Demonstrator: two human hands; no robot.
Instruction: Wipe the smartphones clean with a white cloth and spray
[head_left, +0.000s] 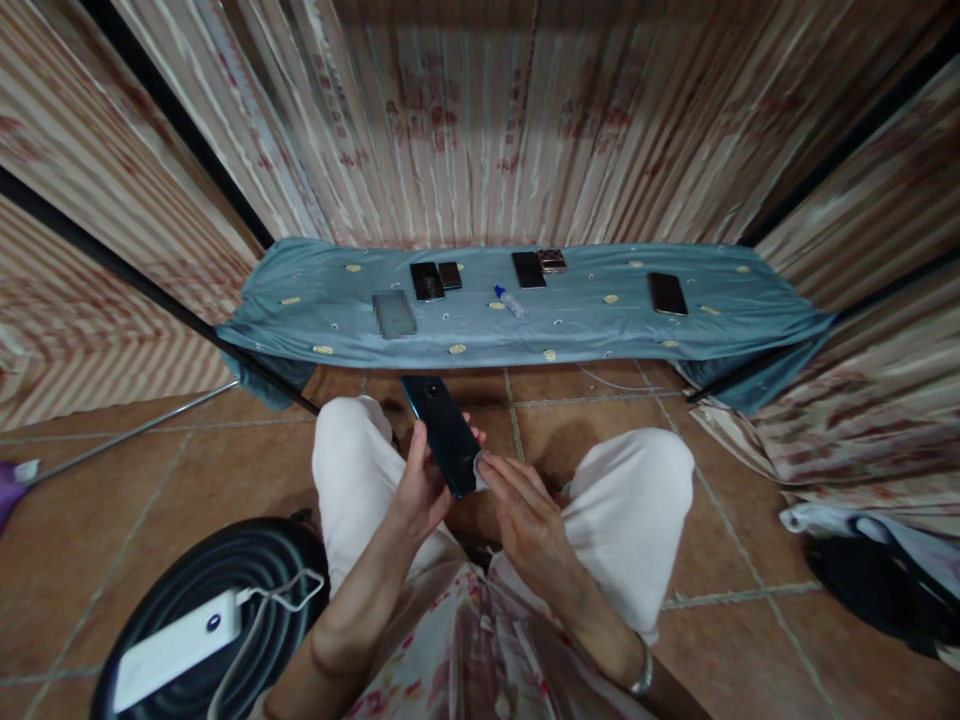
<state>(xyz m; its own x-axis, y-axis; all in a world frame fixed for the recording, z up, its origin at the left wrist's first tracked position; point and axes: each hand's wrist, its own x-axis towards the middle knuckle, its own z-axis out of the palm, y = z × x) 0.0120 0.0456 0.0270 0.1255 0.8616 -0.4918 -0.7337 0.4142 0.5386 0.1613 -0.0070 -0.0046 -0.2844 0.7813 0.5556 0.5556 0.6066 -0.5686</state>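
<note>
Now: dark phone held over the lap

I see a dark blue-green phone (444,432) in front of me, back side up, with a round camera ring near its far end. It is glossy, slim and tilted away toward the desk. My left hand (420,490) carries it from below, the grip closed around its near half with the thumb along the left edge. My right hand (525,515) meets the phone's near corner, fingertips pinched on a small pale scrap (480,465) that presses against it; I cannot tell what the scrap is. All this hangs above my knees, over the tiled floor (150,500).

On the low desk (300,300), draped in blue-grey cloth, I count five more phones: two (427,281) side by side left of centre, two (529,269) near the middle, one (667,293) alone to the right. One small bottle with a blue cap (510,301) lies between them. One blurred patch (394,314) sits at the left. One white power bank (176,645) rests on a black round stool (247,560) by my left elbow.
</note>
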